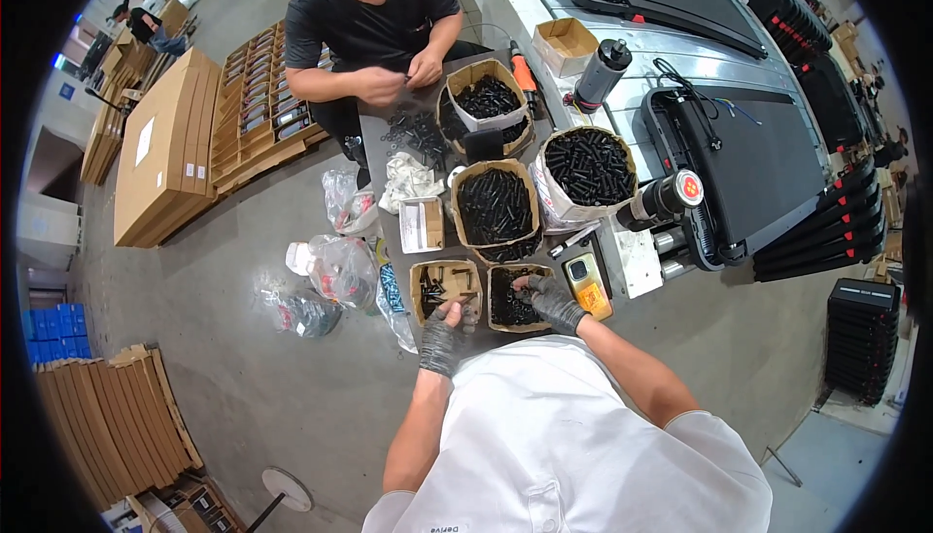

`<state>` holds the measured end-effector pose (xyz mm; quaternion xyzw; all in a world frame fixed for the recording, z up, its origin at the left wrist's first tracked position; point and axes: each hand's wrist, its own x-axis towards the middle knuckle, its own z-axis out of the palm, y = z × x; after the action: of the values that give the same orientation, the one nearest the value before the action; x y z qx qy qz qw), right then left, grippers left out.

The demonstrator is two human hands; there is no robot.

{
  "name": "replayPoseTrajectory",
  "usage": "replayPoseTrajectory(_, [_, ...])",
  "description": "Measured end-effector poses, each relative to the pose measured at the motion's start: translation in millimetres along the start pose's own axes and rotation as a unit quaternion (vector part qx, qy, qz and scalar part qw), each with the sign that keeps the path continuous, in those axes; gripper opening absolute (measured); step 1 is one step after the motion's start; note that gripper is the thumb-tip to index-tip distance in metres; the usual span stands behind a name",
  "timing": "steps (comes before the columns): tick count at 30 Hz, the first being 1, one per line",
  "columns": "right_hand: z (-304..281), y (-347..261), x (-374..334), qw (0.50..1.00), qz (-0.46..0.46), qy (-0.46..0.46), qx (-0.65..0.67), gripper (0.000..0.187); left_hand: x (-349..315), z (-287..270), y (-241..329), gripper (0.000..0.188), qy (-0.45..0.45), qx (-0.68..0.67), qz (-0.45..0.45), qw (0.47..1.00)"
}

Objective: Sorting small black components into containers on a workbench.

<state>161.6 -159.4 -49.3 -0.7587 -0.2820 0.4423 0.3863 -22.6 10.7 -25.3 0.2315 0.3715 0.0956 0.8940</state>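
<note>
My left hand (448, 335), in a grey work glove with bare fingertips, is closed in a pinch at the near edge of a small cardboard box (419, 285). A dark bolt (467, 298) shows at its fingertips. Several more bolts (431, 290) lie loose in that box. My right hand (554, 304), gloved alike, reaches over a second box (492, 311) filled with small black parts (509, 298). Its fingers are drawn together above those parts; whatever they hold is too small to make out.
Beyond stand boxes of black screws (494, 205) and black cylindrical parts (589, 166). A phone (586, 286) lies right of my hand, a white carton (422, 225) and rag (408, 181) at left. Across the table, a co-worker (374, 33) handles small parts. An orange-handled tool (523, 74) lies near a black bottle (603, 71).
</note>
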Motion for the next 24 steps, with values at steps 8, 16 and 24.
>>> replayPoseTrajectory(8, [-4, -13, -4, 0.962, -0.113, 0.063, -0.239, 0.051, -12, -16, -4, 0.025, 0.043, -0.015, 0.025, 0.999])
replayPoseTrajectory(16, [11, 5, 1, 0.868, -0.108, -0.066, -0.48, 0.019, -13, 7, 4, 0.022, 0.049, 0.023, 0.017, 0.998])
replayPoseTrajectory(24, [10, 7, 5, 0.886, -0.118, -0.059, -0.445, 0.015, -6, 6, 1, 0.023, 0.022, 0.058, 0.022, 0.998])
